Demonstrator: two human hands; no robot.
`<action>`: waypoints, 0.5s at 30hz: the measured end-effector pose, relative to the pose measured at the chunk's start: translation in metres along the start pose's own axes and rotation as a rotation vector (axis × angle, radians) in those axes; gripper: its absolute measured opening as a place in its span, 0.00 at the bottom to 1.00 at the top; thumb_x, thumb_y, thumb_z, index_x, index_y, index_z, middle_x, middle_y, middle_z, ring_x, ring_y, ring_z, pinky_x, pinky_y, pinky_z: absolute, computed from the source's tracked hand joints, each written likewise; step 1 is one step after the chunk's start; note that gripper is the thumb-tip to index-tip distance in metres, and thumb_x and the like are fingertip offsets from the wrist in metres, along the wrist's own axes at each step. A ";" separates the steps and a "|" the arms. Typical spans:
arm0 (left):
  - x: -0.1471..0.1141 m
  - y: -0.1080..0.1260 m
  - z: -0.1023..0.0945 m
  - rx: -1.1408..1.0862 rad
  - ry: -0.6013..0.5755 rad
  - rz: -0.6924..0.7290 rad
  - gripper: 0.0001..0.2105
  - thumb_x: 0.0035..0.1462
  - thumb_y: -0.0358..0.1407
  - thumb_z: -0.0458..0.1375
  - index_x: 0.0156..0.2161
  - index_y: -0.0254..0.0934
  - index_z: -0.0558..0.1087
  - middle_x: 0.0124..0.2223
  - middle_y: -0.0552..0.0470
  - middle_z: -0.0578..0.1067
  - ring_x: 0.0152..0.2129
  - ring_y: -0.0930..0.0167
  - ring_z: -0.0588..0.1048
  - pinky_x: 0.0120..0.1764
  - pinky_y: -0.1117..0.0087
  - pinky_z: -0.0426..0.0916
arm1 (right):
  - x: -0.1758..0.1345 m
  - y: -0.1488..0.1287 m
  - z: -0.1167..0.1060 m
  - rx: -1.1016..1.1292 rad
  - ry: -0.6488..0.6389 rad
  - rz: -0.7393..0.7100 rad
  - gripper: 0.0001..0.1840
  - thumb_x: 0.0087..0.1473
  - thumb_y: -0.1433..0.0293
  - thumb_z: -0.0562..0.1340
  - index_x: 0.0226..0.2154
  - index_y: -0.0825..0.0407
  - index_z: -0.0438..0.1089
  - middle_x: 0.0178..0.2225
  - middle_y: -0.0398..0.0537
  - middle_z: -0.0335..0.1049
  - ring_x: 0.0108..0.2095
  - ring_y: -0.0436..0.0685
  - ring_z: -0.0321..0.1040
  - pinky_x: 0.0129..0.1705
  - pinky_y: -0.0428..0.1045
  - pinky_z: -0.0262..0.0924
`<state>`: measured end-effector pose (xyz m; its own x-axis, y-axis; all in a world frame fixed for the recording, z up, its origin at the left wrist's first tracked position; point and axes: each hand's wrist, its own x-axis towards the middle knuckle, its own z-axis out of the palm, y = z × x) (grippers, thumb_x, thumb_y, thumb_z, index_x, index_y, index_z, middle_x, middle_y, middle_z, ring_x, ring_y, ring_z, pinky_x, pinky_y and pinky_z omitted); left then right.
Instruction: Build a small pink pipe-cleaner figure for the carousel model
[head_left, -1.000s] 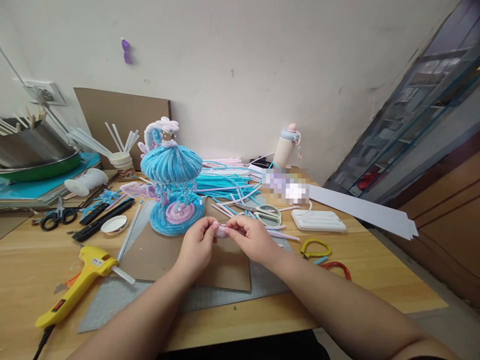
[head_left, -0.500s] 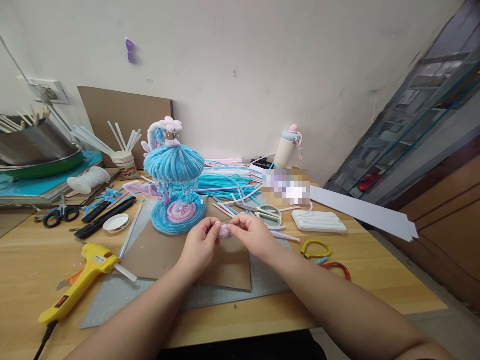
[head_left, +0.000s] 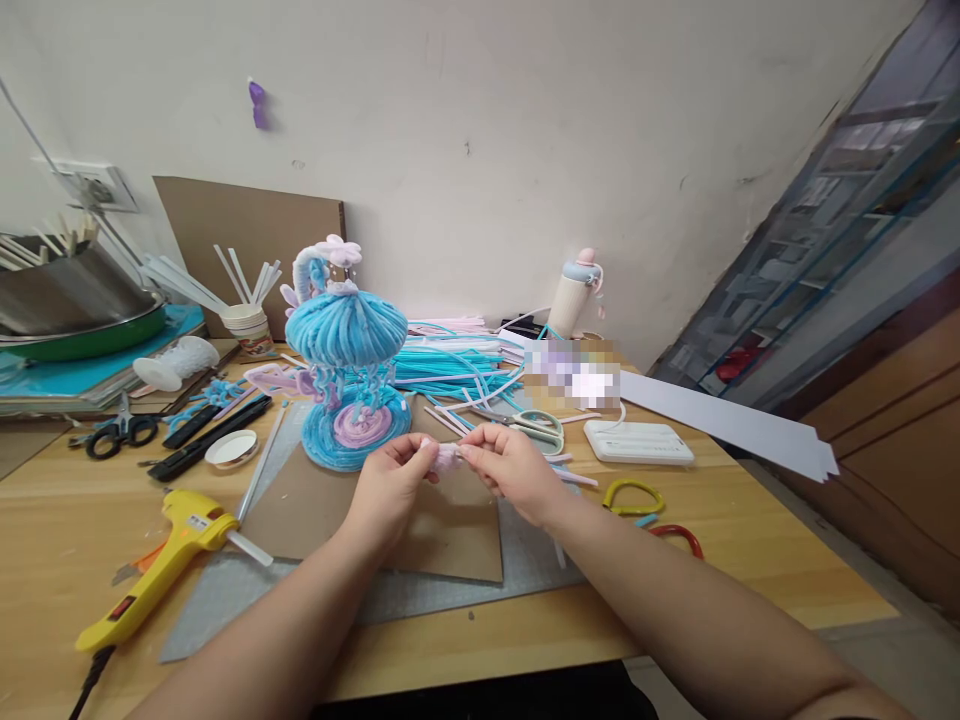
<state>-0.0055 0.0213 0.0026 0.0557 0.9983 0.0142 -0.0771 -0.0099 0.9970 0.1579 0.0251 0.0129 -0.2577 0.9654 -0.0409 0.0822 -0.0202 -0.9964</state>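
Between my two hands is a small pale pink fuzzy piece (head_left: 448, 457), apparently bent pipe cleaner; fingers cover part of it. My left hand (head_left: 395, 480) pinches its left end with thumb and forefinger. At its right end, the thumb and fingers of my right hand (head_left: 511, 472) are closed on it. Both hands are above a brown cardboard sheet (head_left: 442, 540). Just behind my left hand stands a blue and pink pipe-cleaner jellyfish lamp shape (head_left: 346, 328) on a round coiled base (head_left: 319, 440).
A yellow glue gun (head_left: 176, 560) lies at the left, near black-handled scissors (head_left: 122, 432). Blue pipe cleaners (head_left: 450, 370) are heaped behind. Pale-handled scissors (head_left: 541, 430), a white power bank (head_left: 637, 442) and yellow-handled pliers (head_left: 634, 495) lie to the right. A bottle (head_left: 574, 300) stands by the wall.
My hands have moved slightly apart, showing more of the pale pink piece. My left hand has shifted a little left, and my right fingers have changed their hold at its end.
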 end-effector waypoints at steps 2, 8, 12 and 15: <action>0.001 0.000 -0.001 -0.030 0.012 0.002 0.12 0.47 0.42 0.61 0.28 0.33 0.72 0.25 0.55 0.71 0.21 0.76 0.67 0.29 0.75 0.61 | -0.001 -0.004 -0.002 0.061 -0.025 0.073 0.12 0.47 0.61 0.61 0.28 0.53 0.63 0.13 0.31 0.51 0.13 0.43 0.43 0.15 0.41 0.36; 0.001 0.002 -0.001 -0.064 -0.009 -0.006 0.12 0.47 0.42 0.62 0.29 0.33 0.71 0.27 0.53 0.72 0.23 0.75 0.67 0.29 0.74 0.63 | -0.003 -0.012 -0.002 0.047 -0.053 0.076 0.13 0.46 0.61 0.62 0.26 0.54 0.63 0.12 0.31 0.50 0.13 0.42 0.41 0.14 0.41 0.34; 0.000 0.003 -0.001 -0.057 -0.028 -0.009 0.12 0.48 0.42 0.61 0.29 0.32 0.72 0.28 0.52 0.71 0.23 0.75 0.67 0.29 0.75 0.63 | -0.002 -0.012 -0.003 0.029 -0.039 0.054 0.13 0.45 0.61 0.62 0.26 0.54 0.63 0.13 0.31 0.49 0.13 0.41 0.40 0.15 0.41 0.33; -0.001 0.003 0.000 -0.057 -0.026 -0.007 0.12 0.48 0.41 0.62 0.29 0.32 0.72 0.28 0.53 0.71 0.23 0.75 0.67 0.29 0.75 0.63 | -0.001 -0.010 -0.004 0.012 -0.033 0.028 0.14 0.45 0.60 0.63 0.26 0.55 0.64 0.14 0.32 0.51 0.14 0.41 0.42 0.16 0.41 0.35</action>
<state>-0.0061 0.0204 0.0060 0.0818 0.9966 0.0095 -0.1328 0.0014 0.9911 0.1614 0.0254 0.0236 -0.2871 0.9553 -0.0710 0.0786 -0.0504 -0.9956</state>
